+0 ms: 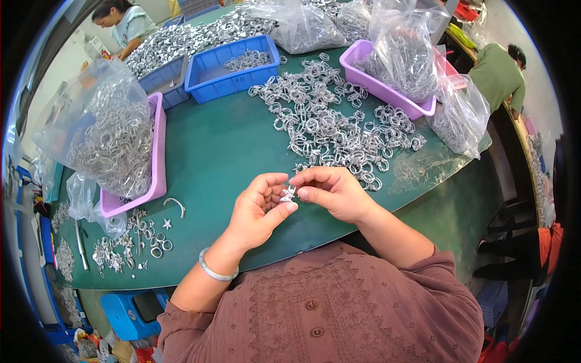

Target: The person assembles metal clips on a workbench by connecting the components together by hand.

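Note:
Over the near edge of the green table, a small silvery metal piece with spiky, star-like points sits between my two hands. My left hand has its fingers curled behind the piece and its thumb at the lower side. With thumb and forefinger bent together, my right hand grips it from the right. Just beyond my hands spreads a loose heap of silvery ring-shaped pieces. To the left lie a curved metal piece, a small star and several loose rings.
Purple bins stand at left and right, bearing plastic bags of metal pieces. A blue bin is at the back before a large grey heap. A metal rod lies far left. Other people are at far left and right.

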`<state>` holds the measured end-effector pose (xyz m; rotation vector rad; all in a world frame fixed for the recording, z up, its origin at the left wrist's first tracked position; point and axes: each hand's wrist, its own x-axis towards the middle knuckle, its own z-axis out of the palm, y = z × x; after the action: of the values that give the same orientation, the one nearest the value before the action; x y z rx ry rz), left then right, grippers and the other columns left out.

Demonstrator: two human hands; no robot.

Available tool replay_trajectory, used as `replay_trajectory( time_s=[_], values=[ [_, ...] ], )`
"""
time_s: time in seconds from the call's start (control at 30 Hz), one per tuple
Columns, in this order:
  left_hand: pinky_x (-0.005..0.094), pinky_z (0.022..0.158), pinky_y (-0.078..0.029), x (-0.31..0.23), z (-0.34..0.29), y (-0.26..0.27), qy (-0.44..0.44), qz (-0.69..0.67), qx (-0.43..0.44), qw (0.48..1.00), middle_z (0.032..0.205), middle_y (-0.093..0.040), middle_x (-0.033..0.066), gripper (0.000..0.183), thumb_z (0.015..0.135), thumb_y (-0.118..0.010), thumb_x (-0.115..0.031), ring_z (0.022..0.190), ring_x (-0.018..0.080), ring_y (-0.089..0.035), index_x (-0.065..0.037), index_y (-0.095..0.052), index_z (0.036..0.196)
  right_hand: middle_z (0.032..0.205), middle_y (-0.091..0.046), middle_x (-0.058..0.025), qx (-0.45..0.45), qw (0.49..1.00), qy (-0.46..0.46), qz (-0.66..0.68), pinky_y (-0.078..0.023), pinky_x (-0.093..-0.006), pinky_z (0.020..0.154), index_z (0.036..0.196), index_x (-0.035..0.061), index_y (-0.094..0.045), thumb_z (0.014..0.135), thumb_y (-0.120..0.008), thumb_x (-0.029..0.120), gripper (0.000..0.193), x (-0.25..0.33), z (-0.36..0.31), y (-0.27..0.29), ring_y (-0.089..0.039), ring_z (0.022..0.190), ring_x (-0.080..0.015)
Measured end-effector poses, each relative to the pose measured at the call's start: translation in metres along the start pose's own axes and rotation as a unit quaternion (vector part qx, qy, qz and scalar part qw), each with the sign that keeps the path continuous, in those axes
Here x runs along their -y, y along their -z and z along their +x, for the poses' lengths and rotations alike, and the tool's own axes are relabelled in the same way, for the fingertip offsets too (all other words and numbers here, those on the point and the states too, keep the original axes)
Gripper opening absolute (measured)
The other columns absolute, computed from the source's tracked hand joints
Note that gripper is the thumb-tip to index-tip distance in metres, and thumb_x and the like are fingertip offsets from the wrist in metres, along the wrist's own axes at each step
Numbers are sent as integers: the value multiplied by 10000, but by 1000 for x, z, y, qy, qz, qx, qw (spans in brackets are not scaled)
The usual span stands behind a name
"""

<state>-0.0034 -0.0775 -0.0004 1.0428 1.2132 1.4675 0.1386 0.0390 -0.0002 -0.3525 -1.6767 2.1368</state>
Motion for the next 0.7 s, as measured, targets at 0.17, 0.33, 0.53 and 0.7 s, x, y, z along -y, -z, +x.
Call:
replay_trajectory(
  time_s=[0.17, 0.33, 0.53, 0.7],
  values=[
    [233, 764, -448, 1, 5, 3, -5, -11, 6, 1000, 948, -537, 64, 394, 746, -611, 27, 865, 108, -531, 4, -418, 1088, 879, -566, -16, 10, 1000, 23, 11, -440, -212, 728, 912, 2, -567, 798, -554, -3, 115, -4, 6, 3, -531, 823, -68],
    [267, 802, -459, 2, 3, 5, -12, -49, 28, 998, 1005, -523, 88, 391, 736, -612, 48, 926, 146, -537, 1, -424, 1075, 913, -548, -44, 10, 992, 113, -51, -450, -230, 704, 842, 15, -548, 747, -586, -40, 116, -1, 4, 3, -550, 817, -102],
    [306, 862, -440, 8, 1, -1, -113, -55, 24, 992, 1106, -478, 125, 431, 719, -606, 83, 996, 185, -519, 6, -418, 1099, 919, -538, -92, -33, 882, 307, -357, -473, -276, 656, 796, 26, -533, 680, -633, -43, 168, 4, 1, -4, -569, 753, -199],
    [331, 884, -426, 9, -2, -6, -148, -14, -14, 989, 1135, -471, 174, 655, 733, -564, 104, 1014, 215, -518, -28, -235, 1284, 957, -525, -111, -40, 875, 322, -359, -471, -290, 672, 899, 28, -536, 665, -640, -42, 266, 3, 0, -3, -559, 802, -223]
  ],
)
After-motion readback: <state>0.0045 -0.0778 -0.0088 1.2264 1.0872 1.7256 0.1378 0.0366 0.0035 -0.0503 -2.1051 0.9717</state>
